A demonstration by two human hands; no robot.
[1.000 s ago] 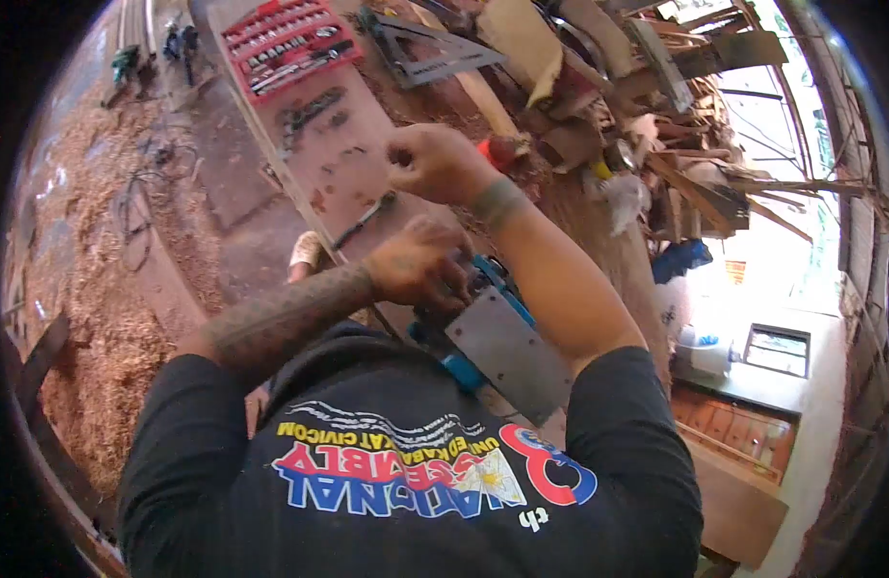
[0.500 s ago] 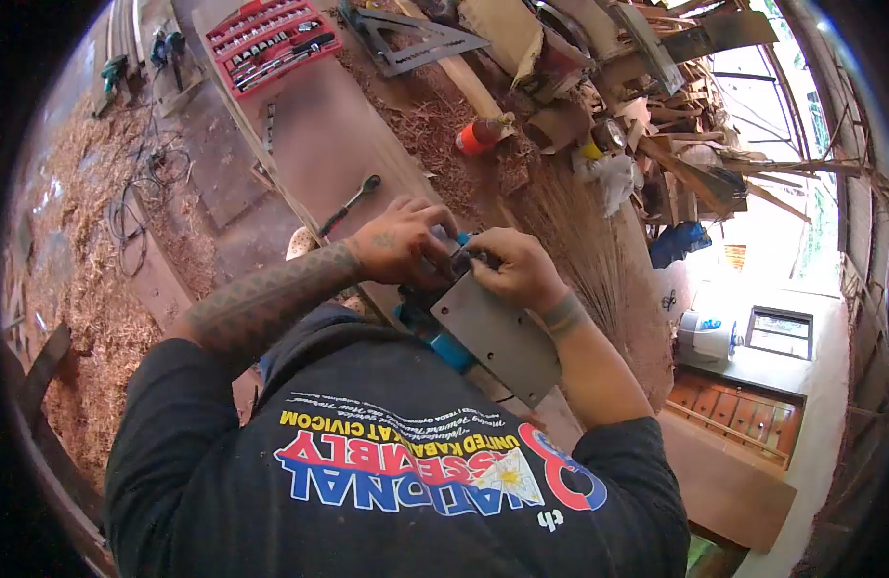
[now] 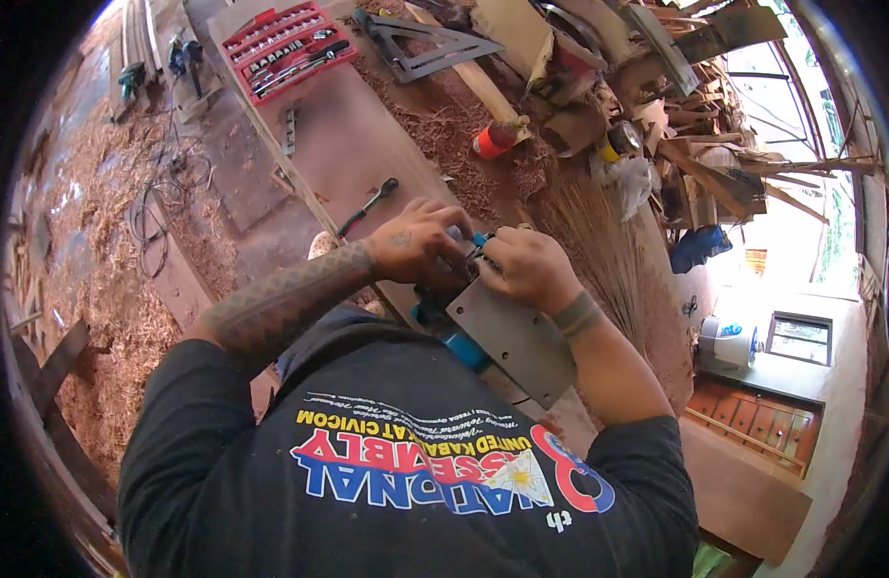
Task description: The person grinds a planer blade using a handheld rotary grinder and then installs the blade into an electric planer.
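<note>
A blue power tool point(image 3: 466, 351), which looks like an electric planer, lies with its flat grey metal plate point(image 3: 517, 345) facing up, close in front of my torso. My left hand point(image 3: 420, 243) bends its fingers down over the tool's far end; their tips are partly hidden. Against the same end, beside the plate's far corner, my right hand point(image 3: 529, 268) is closed, thumb and fingers pinched together. Whatever small part lies between the two hands is too covered to name. Just beyond my left hand, a ratchet wrench point(image 3: 369, 204) rests on the wide plank point(image 3: 343, 144).
A red socket set case point(image 3: 286, 60) sits at the plank's far end, near a metal triangular square point(image 3: 420, 46). Right of the plank are a red-orange bottle point(image 3: 495, 141), a stick broom point(image 3: 599, 236) and scrap wood. Shavings and a cable point(image 3: 156, 207) cover the left floor.
The whole view has shifted slightly right and down. My right hand's fingers have curled in more at the tool's end; my left hand stays over it.
</note>
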